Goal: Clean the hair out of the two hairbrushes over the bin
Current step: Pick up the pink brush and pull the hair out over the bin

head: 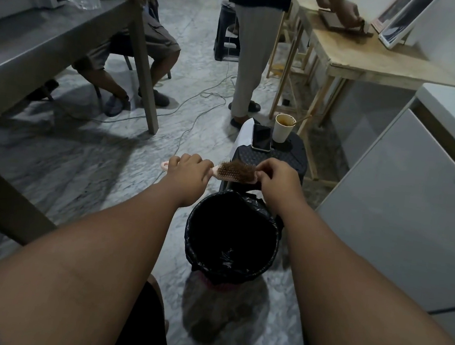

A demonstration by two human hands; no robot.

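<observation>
While left grip (190,174) curls round pink hairbrush (227,173) handle, right grip (275,178) pinches matted brown hair (242,167) on bristles.

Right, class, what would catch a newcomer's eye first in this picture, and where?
Centre frame, a pink hairbrush matted with brown hair, its handle gripped by the left hand while the right hand pinches the hair. Just below gapes a bin lined with a black bag. Behind, a paper cup and phone sit on a stool.
</observation>
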